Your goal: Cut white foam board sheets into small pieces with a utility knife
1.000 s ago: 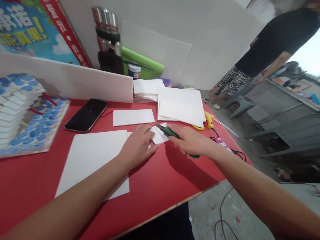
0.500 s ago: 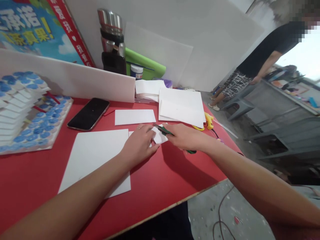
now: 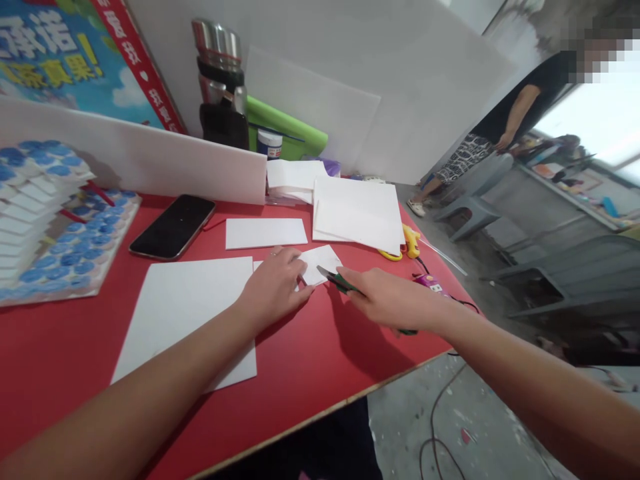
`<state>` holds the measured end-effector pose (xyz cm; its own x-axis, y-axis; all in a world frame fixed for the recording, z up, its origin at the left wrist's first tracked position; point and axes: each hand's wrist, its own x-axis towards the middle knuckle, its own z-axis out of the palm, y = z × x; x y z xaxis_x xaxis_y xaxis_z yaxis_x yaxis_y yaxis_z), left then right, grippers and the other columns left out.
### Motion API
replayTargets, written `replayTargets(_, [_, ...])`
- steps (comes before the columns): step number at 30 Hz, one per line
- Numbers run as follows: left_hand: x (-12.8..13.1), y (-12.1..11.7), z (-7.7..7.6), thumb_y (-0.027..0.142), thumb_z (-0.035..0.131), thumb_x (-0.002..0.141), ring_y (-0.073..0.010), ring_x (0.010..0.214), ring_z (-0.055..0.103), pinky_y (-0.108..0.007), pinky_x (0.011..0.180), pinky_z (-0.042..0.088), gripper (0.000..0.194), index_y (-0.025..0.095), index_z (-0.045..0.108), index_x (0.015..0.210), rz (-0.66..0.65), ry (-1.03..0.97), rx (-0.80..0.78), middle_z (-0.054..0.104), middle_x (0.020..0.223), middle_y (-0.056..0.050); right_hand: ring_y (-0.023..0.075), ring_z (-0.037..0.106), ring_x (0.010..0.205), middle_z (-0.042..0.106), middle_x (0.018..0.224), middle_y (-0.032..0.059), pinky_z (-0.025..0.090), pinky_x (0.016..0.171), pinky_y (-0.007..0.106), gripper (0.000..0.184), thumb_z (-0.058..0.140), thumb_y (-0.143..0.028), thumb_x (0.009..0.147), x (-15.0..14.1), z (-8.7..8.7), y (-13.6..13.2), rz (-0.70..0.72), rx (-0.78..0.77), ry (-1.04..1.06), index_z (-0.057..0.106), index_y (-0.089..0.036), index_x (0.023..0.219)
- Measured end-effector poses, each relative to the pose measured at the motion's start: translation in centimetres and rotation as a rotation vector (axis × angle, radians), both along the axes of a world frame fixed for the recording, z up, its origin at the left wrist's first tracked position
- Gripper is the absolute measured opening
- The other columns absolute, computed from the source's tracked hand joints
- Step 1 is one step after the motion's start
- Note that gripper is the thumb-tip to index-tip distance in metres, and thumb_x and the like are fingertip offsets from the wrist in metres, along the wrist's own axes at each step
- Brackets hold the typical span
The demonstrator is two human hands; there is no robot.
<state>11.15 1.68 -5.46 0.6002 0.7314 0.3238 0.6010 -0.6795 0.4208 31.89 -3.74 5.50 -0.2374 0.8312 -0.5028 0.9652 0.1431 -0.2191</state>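
My left hand [image 3: 277, 285] lies on the red table [image 3: 320, 360] with its fingers curled and pressing down on a small white card piece [image 3: 320, 261]. My right hand [image 3: 387, 298] is closed round a green-handled utility knife [image 3: 336, 280], whose blade tip sits at the near edge of that card piece. A large white sheet [image 3: 185, 313] lies under my left wrist and forearm.
A black phone [image 3: 173, 227], a white strip [image 3: 265, 233] and stacked white sheets [image 3: 357, 213] lie further back. Yellow scissors [image 3: 407, 243] rest by the right edge. A blue-dotted model [image 3: 45, 220] stands at left, a steel flask [image 3: 220, 80] behind. Another person [image 3: 505, 127] stands far right.
My right hand has drawn the knife back toward me and to the right, off the card piece, which now shows more fully. My left hand has stayed put.
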Motion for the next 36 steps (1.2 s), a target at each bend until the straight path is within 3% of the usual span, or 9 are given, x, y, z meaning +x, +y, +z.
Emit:
replayTargets(7, [-0.1,-0.1,0.3,0.034,0.063,0.09,-0.0341,0.108,0.062,-0.055,0.098,0.05,0.019,0.017,0.071,0.092,-0.02,-0.047,0.003,0.07,0.114,-0.016,0.0188,0.056,0.059,0.068,0.076,0.0058,0.027,0.054,0.03,0.048,0.042,-0.017,0.099,0.5,-0.6,-3.9,-0.057,0.012,-0.058,0.05,-0.016,0.147])
replayTargets(11, [-0.1,0.0,0.2,0.037,0.064,0.09,-0.0352,0.109,0.062,-0.054,0.097,0.051,0.02,0.018,0.07,0.091,-0.015,-0.061,0.016,0.07,0.114,-0.017,0.0185,0.057,0.057,0.068,0.075,0.0044,0.027,0.054,0.029,0.049,0.043,-0.018,0.099,1.2,-1.3,-5.1,-0.077,0.024,-0.016,0.05,-0.018,0.147])
replayTargets(15, [-0.1,0.1,0.0,0.033,0.063,0.09,-0.0355,0.112,0.063,-0.053,0.097,0.052,0.017,0.018,0.069,0.094,-0.008,-0.042,0.048,0.07,0.115,-0.016,0.0233,0.065,0.075,0.074,0.093,0.0081,0.037,0.061,0.03,0.042,0.046,-0.029,0.101,3.2,-1.7,-5.3,-0.115,0.125,0.12,0.054,-0.023,0.142])
replayTargets(19, [-0.2,0.1,-0.4,0.031,0.062,0.09,-0.0381,0.121,0.06,-0.055,0.101,0.051,0.025,0.016,0.067,0.11,0.034,-0.05,0.054,0.068,0.126,-0.019,0.0242,0.063,0.071,0.068,0.079,0.0053,0.038,0.061,0.032,0.025,0.053,-0.043,0.097,4.8,-2.6,-3.2,-0.364,0.351,0.137,0.062,-0.022,0.105])
replayTargets(23, [-0.3,0.3,-0.7,0.033,0.061,0.093,-0.0394,0.126,0.058,-0.057,0.106,0.049,0.039,0.013,0.06,0.126,0.069,-0.067,0.079,0.065,0.133,-0.021,0.0223,0.061,0.072,0.065,0.081,0.0022,0.038,0.061,0.03,0.034,0.068,-0.053,0.085,4.5,-5.1,0.8,-0.581,0.417,0.216,0.05,-0.024,0.087])
replayTargets(29, [-0.4,0.6,-0.7,0.039,0.059,0.095,-0.0381,0.127,0.058,-0.055,0.107,0.049,0.047,0.012,0.057,0.133,0.11,-0.109,0.048,0.064,0.136,-0.021,0.0229,0.061,0.084,0.067,0.097,0.0057,0.039,0.063,0.03,0.043,0.08,-0.049,0.075,1.5,-7.5,3.9,-0.542,0.345,0.224,0.048,-0.023,0.091])
replayTargets(36, [-0.4,0.8,-0.8,0.037,0.061,0.093,-0.0383,0.126,0.058,-0.057,0.106,0.05,0.041,0.013,0.06,0.127,0.094,-0.085,0.003,0.064,0.136,-0.02,0.0171,0.059,0.072,0.066,0.083,-0.0018,0.042,0.061,0.029,0.038,0.081,-0.025,0.066,1.3,-8.5,4.7,-0.618,0.285,0.559,0.054,-0.022,0.093])
